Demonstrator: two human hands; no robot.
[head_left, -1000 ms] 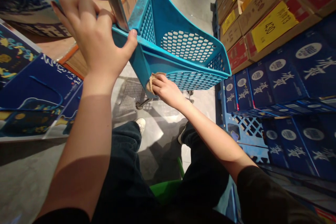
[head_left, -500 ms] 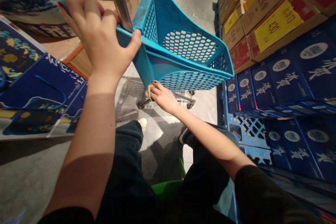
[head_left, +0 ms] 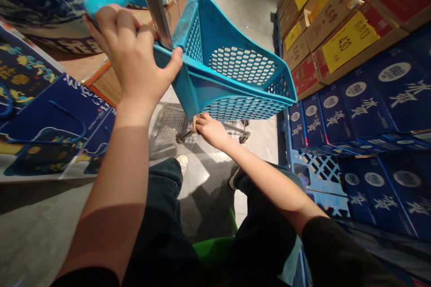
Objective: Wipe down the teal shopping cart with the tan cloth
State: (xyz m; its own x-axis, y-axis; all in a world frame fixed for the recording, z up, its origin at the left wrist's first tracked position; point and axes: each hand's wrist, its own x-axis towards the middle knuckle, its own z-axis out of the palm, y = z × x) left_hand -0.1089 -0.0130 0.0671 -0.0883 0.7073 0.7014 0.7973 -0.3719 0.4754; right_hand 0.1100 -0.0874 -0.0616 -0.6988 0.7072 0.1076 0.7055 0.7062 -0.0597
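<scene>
A blue plastic shopping cart [head_left: 202, 83] with perforated basket walls stands before me. My left hand [head_left: 133, 56] is closed over the cart's upper edge, beside a metal post [head_left: 154, 4]; the thumb rests on the rim and the other fingertips are hidden. Lower down, my right hand [head_left: 213, 131] is closed on a crumpled tan cloth [head_left: 195, 123], which presses against the lower end of the basket. Under the basket show the wheeled frame [head_left: 243, 134] and its casters.
On the right, blue boxes [head_left: 362, 103] are stacked on a blue plastic pallet [head_left: 323, 179], with cartons [head_left: 343, 45] bearing yellow price signs behind. At left are dark-blue gift bags [head_left: 63, 116] and a blue-and-white jar [head_left: 40, 0]. A green seat [head_left: 213, 249] is beneath me.
My right hand and the cloth have shifted slightly down along the basket's lower end. The left hand keeps its hold on the cart; the whole view has moved a little.
</scene>
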